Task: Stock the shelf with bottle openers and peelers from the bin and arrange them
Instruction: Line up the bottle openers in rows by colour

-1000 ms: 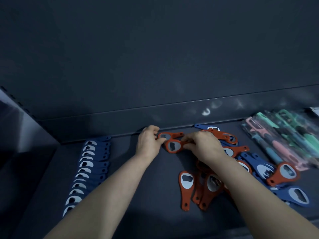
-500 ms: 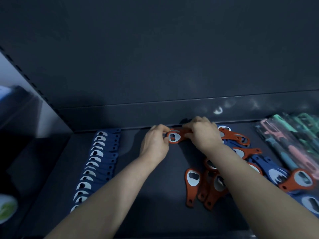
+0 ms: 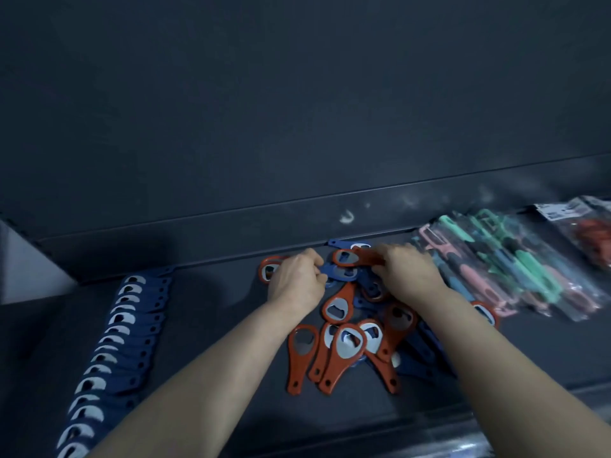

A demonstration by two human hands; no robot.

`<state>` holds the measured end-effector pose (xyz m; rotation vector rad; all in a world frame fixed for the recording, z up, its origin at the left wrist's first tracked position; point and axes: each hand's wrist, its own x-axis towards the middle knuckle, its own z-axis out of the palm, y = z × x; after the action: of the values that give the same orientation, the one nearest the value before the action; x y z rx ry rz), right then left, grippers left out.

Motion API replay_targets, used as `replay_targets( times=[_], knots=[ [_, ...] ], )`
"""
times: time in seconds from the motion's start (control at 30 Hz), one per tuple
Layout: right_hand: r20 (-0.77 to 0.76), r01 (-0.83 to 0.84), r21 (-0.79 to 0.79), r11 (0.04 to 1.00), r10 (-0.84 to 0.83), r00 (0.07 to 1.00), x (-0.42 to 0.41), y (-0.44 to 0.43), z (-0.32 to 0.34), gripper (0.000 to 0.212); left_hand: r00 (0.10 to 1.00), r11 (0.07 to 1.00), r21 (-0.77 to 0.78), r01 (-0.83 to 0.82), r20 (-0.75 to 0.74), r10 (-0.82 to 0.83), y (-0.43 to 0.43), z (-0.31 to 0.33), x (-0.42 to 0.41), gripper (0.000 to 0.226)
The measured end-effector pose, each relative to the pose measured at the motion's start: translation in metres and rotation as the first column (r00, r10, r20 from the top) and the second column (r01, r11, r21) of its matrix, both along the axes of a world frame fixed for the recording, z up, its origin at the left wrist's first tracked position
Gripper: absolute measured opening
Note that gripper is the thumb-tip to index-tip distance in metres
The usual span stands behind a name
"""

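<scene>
dark shelf (image 3: 205, 325) at the frame centre carries loose openers (image 3: 344, 352); fingers of the left hand (image 3: 296, 284) pinch a blue opener (image 3: 342, 272), fingers of the right hand (image 3: 408, 276) pinch a red opener (image 3: 348, 257) just above it.

The left hand (image 3: 297, 282) and right hand (image 3: 410, 276) are shown bare; both forearms (image 3: 211, 375) are left uncovered up to the near edge.

No legible text; white label (image 3: 558, 211) on far-right packet (image 3: 595, 236), blurred beyond reading
</scene>
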<state>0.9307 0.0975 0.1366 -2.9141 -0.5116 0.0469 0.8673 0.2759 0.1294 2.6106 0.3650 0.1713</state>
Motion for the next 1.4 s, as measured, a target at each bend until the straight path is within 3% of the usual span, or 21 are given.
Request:
replay_targets(
  times=[0.13, 0.23, 0.33, 0.4, 0.47, 0.53, 0.6, 0.67, 0.77, 0.9, 1.07, 1.27, 1.4],
  knots=[
    [0.041, 0.006, 0.010, 1.000, -0.006, 0.999, 0.001, -0.004, -0.003, 0.031, 1.000, 0.999, 0.032, -0.025, -0.012, 0.025, -0.011, 0.002, 0.004, 0.027],
    [-0.022, 0.036, 0.143, 0.989, -0.033, 0.999, 0.004, -0.009, 0.000, 0.028, 0.999, 0.999, -0.014, -0.047, -0.023, 0.046, -0.016, 0.000, 0.008, 0.025],
    [-0.087, 0.065, 0.291, 0.955, -0.041, 0.995, 0.003, -0.013, 0.004, 0.021, 0.993, 0.968, -0.224, -0.117, -0.007, 0.118, -0.023, -0.004, 0.012, 0.028],
    [-0.146, 0.037, 0.350, 0.936, 0.016, 0.989, 0.000, -0.011, 0.006, 0.015, 0.984, 0.872, -0.464, -0.156, 0.008, 0.181, -0.030, -0.003, 0.012, 0.034],
    [-0.177, -0.005, 0.351, 0.936, 0.071, 0.982, -0.004, -0.008, 0.007, 0.012, 0.969, 0.783, -0.596, -0.179, 0.030, 0.244, -0.033, -0.001, 0.010, 0.035],
    [-0.160, -0.031, 0.307, 0.951, 0.084, 0.984, -0.004, -0.009, 0.007, 0.013, 0.967, 0.830, -0.537, -0.152, 0.094, 0.237, -0.030, 0.001, 0.007, 0.031],
    [-0.162, -0.045, 0.254, 0.966, 0.088, 0.983, -0.001, -0.012, 0.008, 0.016, 0.977, 0.885, -0.454, -0.105, 0.117, 0.177, -0.026, 0.002, 0.003, 0.013],
    [-0.197, -0.052, 0.233, 0.971, 0.100, 0.975, 0.002, -0.017, 0.010, 0.021, 0.981, 0.881, -0.464, -0.093, 0.107, 0.160, -0.021, 0.001, 0.000, 0.005],
    [-0.134, -0.039, 0.129, 0.991, 0.057, 0.989, 0.011, -0.020, 0.008, 0.037, 0.963, 0.837, -0.523, -0.160, 0.105, 0.249, -0.011, -0.002, -0.004, 0.009],
    [-0.108, 0.004, -0.010, 1.000, -0.005, 0.994, 0.018, -0.017, -0.001, 0.033, 0.925, 0.823, -0.507, -0.257, 0.119, 0.362, 0.005, -0.006, -0.013, 0.003],
    [-0.103, -0.005, 0.022, 1.000, 0.008, 0.995, 0.022, -0.015, 0.000, 0.033, 0.905, 0.861, -0.346, -0.372, 0.072, 0.419, 0.025, -0.011, -0.025, 0.007],
    [-0.184, -0.049, 0.049, 0.998, 0.057, 0.981, 0.018, -0.014, 0.011, 0.056, 0.897, 0.844, -0.375, -0.383, 0.067, 0.437, 0.041, -0.019, -0.036, 0.018],
    [-0.164, -0.071, -0.082, 0.994, 0.056, 0.985, 0.012, -0.007, 0.014, 0.036, 0.909, 0.856, -0.366, -0.365, 0.057, 0.412, 0.049, -0.017, -0.033, 0.011]
  ],
)
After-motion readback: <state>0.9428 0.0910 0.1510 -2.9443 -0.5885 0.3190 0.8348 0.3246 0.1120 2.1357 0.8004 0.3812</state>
